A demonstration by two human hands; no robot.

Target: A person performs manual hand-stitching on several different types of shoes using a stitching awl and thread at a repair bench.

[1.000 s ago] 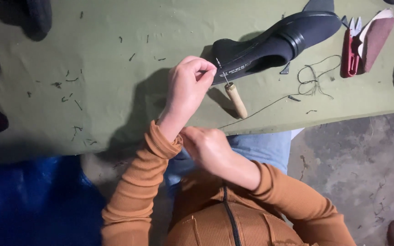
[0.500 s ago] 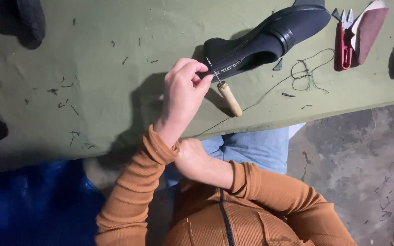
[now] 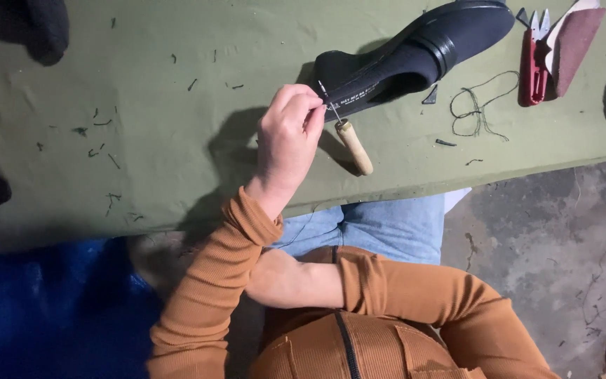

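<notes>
Left hand point(image 3: 287, 137) lower on table than half second ago, fingers pinched shut on thin thread beside awl point(image 3: 351, 140). Awl's metal tip stuck in heel end of black shoe point(image 3: 415, 60), wooden handle resting on green table point(image 3: 163, 105). Right hand tucked under left sleeve (grip cannot tell), forearm pulled closer to body than before. Loose thread coil point(image 3: 478, 112), red snips point(image 3: 533, 60), maroon pad point(image 3: 576, 42) lie right of shoe, nothing blocking.
</notes>
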